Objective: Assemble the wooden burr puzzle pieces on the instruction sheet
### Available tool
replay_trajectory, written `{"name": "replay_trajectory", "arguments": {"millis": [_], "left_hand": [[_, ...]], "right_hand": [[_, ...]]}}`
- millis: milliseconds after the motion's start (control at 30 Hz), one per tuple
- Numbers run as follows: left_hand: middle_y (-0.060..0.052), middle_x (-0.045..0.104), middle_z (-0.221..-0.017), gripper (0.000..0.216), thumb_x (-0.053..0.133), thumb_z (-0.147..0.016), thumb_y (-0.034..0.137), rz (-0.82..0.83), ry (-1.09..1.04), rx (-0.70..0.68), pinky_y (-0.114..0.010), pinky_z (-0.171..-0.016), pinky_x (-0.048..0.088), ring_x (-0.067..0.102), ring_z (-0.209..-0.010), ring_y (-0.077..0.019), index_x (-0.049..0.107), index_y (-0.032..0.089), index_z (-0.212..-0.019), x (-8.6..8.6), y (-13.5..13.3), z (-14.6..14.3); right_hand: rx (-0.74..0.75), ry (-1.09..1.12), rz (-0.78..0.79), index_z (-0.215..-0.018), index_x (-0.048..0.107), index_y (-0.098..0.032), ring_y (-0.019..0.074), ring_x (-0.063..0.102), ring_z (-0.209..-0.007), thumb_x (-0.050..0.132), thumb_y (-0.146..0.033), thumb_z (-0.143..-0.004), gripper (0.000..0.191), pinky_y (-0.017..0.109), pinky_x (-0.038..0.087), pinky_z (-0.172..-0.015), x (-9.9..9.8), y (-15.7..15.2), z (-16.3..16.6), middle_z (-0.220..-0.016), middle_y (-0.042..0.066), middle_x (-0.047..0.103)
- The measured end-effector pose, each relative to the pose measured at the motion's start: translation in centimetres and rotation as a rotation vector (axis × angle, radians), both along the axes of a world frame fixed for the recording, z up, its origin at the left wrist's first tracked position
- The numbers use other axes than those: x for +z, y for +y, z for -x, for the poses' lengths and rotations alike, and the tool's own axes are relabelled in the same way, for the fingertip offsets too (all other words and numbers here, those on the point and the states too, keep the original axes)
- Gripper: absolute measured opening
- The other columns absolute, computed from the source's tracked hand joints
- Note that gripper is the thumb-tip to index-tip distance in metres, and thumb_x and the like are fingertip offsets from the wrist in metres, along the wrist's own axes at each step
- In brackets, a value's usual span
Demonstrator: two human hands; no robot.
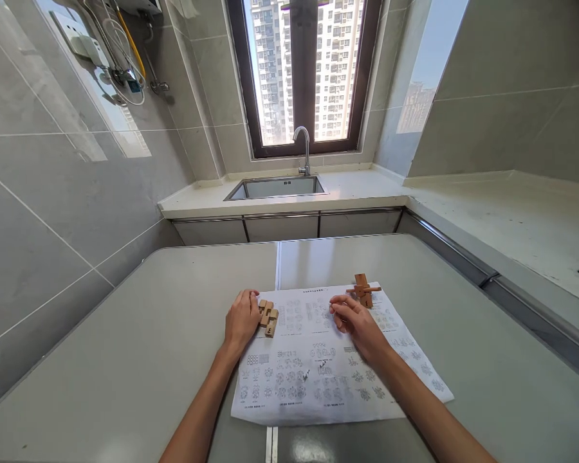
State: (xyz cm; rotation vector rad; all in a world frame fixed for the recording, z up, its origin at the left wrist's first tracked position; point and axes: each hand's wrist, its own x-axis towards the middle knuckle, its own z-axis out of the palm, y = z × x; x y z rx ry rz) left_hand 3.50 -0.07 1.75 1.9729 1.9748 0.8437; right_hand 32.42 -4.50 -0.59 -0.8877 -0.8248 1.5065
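A white printed sheet (318, 360) full of small diagrams lies on the grey table (125, 360). My left hand (241, 319) rests at the sheet's left edge, fingers curled against a light wooden block puzzle (268, 316). My right hand (354, 321) lies on the sheet with its fingers bent, just in front of a darker wooden cross-shaped puzzle (363, 290) standing at the sheet's far right corner. The right fingertips stop short of that puzzle and seem to hold nothing.
Beyond the table a white counter (367, 190) holds a steel sink (275, 188) with a tap (303, 148) under a window. The counter continues along the right wall (511, 225). A tiled wall is on the left.
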Motion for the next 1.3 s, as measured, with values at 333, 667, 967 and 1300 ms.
{"name": "replay_trajectory", "arguments": {"millis": [333,667,967,1300], "left_hand": [[-0.008,0.073,-0.116,0.041,0.034,-0.107,0.044,0.068,-0.07,-0.362,-0.036,-0.083,0.052,0.069,-0.098,-0.0249,0.065,0.022,-0.122,0.4,-0.8,-0.2],[-0.004,0.073,-0.119,0.032,0.045,-0.099,0.027,0.218,-0.27,-0.564,-0.028,-0.066,0.049,0.061,-0.063,-0.0129,0.06,0.023,-0.126,0.8,-1.7,-1.6],[-0.005,0.064,-0.119,0.054,0.082,-0.076,0.034,0.147,-0.14,-0.667,-0.034,-0.085,0.053,0.062,-0.094,-0.0212,0.062,0.025,-0.125,1.6,-2.4,-2.0],[-0.006,0.064,-0.118,0.063,0.089,-0.071,0.05,0.17,-0.121,-0.679,-0.038,-0.089,0.054,0.063,-0.104,-0.0266,0.066,0.026,-0.124,1.0,-2.2,-1.8]], "right_hand": [[-0.295,0.068,0.057,-0.101,0.074,-0.025,0.0116,0.055,-0.073,0.084,-0.029,-0.072,0.031,0.022,0.044,-0.052,-0.3,0.5,-0.4,-0.112,0.002,0.063],[-0.263,0.005,0.004,-0.088,0.069,-0.023,0.0128,0.051,-0.064,0.077,-0.032,-0.077,0.017,0.025,0.04,-0.051,-0.4,0.5,-0.5,-0.091,0.0,0.062],[0.132,-0.788,-0.57,-0.119,0.061,-0.026,0.0251,0.06,-0.104,0.074,-0.027,-0.083,0.039,0.04,0.051,-0.094,1.0,-2.3,2.4,-0.118,0.007,0.062],[0.237,-0.987,-0.667,-0.133,0.053,-0.028,0.0314,0.057,-0.119,0.082,-0.028,-0.078,0.063,0.047,0.05,-0.102,0.0,-2.7,2.9,-0.129,0.01,0.059]]}}
